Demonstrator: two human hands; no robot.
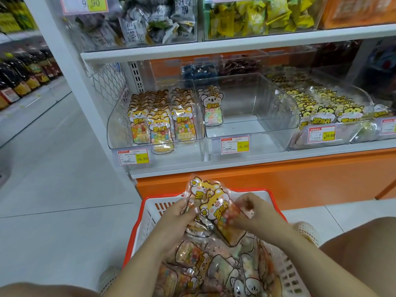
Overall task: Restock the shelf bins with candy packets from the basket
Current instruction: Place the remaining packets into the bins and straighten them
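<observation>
Both our hands are over the red basket, which is heaped with candy packets. Our left hand curls its fingers round a bunch of fox-print packets, and our right hand pinches their other edge. Ahead, the left bin holds matching fox packets, and the middle bin has koala packets standing against its left wall.

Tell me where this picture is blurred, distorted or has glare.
Head view: the shelf edge bows from wide-angle distortion; the held packets, left hand and right hand look slightly blurred; the clear middle bin carries pale reflections.
</observation>
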